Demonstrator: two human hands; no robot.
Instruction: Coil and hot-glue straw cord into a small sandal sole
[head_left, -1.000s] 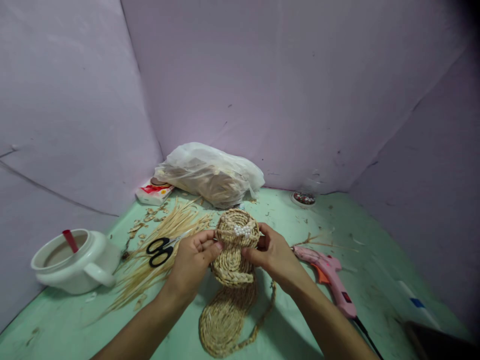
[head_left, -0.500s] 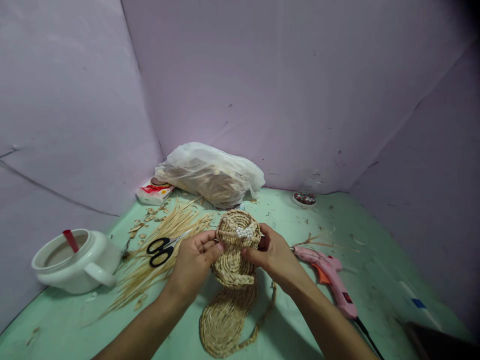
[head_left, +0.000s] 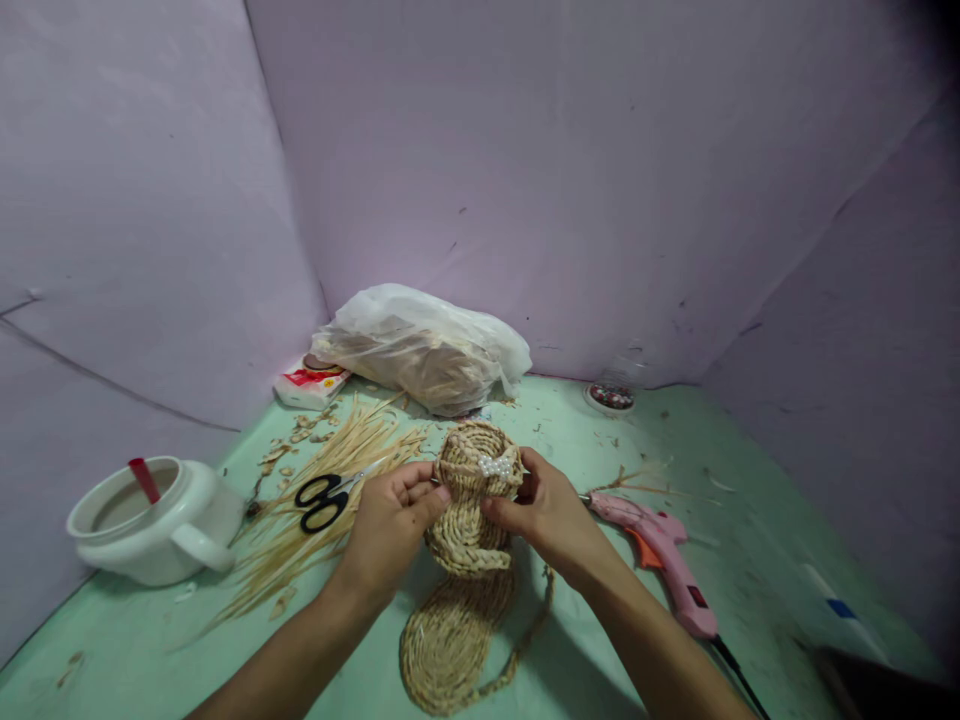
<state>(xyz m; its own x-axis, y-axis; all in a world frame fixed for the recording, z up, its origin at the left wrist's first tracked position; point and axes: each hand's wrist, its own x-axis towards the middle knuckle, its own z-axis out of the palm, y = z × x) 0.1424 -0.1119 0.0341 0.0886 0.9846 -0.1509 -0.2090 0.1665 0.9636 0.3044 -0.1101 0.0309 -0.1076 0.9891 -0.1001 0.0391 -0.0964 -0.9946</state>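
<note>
A woven straw slipper with a white pearl bow on its strap is held up over the green table. My left hand grips its left side with curled fingers. My right hand grips its right side, thumb against the weave. Under them a flat woven straw sole with a loose braided tail lies on the table.
Black scissors lie on a spread of straw stalks to the left. A white pot with a red stick stands far left. A pink glue gun lies to the right. A plastic bag, a small packet and a bead dish sit by the back wall.
The slipper has turned slightly, so the pearl bow sits a little further right. Both hands keep their hold.
</note>
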